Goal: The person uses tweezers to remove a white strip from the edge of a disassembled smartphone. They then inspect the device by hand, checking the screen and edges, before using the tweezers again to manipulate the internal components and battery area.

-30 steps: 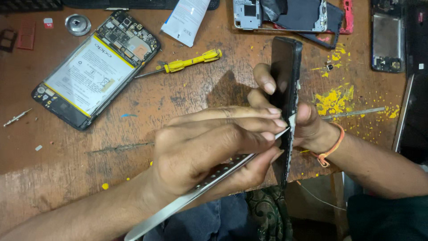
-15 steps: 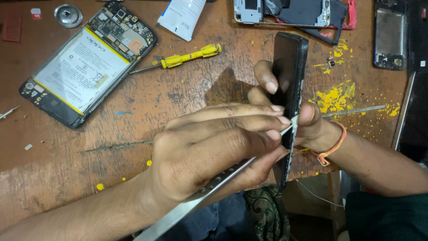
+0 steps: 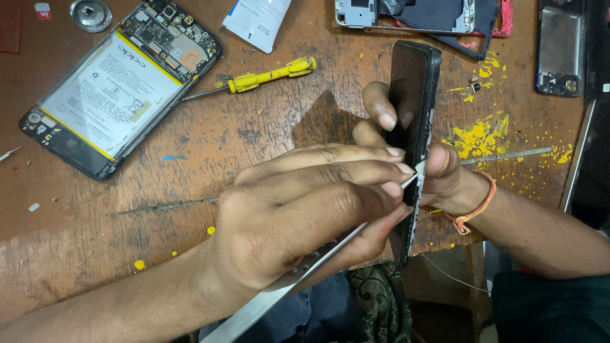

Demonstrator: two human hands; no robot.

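My right hand [image 3: 422,149] holds a black phone [image 3: 413,95] upright on its edge over the near side of a worn wooden table [image 3: 254,140]. An orange band circles that wrist. My left hand [image 3: 305,213] grips a long flat metal pry tool [image 3: 286,289]. Its tip touches the phone's side edge at about mid height. The tool's handle runs down to the lower left, past the table's front edge.
An opened phone with its white battery and circuit board exposed [image 3: 121,86] lies at the far left. A yellow screwdriver [image 3: 267,76] lies in the middle. A white packet [image 3: 257,19], other phone parts [image 3: 413,16], a black frame [image 3: 559,47] and yellow paint stains [image 3: 483,136] sit further back.
Both hands, the phone and the pry tool keep the same pose. The view has shifted slightly, so the table items sit a little lower-left to upper-left in frame.
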